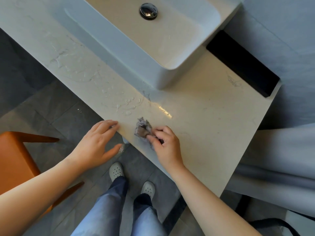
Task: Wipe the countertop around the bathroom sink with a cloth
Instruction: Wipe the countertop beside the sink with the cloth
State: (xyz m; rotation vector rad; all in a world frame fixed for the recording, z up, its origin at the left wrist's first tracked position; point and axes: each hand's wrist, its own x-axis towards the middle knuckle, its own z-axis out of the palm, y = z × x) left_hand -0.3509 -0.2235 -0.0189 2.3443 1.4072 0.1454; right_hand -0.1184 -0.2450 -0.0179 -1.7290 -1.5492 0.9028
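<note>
1. our right hand (166, 143) pinches a crumpled grey cloth (143, 129). its fingers (153, 139) are curled round the wad's near side, thumb tucked, and the cloth sits on the worktop (213, 120) close to the front edge, at 6 o'clock from the sink's (170, 48) near corner.
2. our left hand (97, 143) is at 9 o'clock from the cloth. its fingers (109, 125) are straight and close together, tips resting on the worktop edge, thumb spread out below the edge, holding nothing. a small shiny bit by the thumb, can't tell what.
3. wet smears and droplets (76, 65) run along the worktop from 10 to 11 o'clock of the cloth, beside the sink's left wall. a faint mark (234, 80) lies at 2 o'clock, past the sink's corner.
4. step in hand, we judge: wiping the front strip, most of the wet band not yet done.
5. to do it well: open the wad so more cloth lies flat, press with flat fingers rather than a pinch, and sweep toward 10 o'clock in overlapping strokes along the sink wall.
6. keep the left hand braced on the edge but out of the stroke's way.
7. risk: a balled cloth likely just pushes water about, and may send it over the front edge onto the floor (51, 106) by our shoes (116, 171).
</note>
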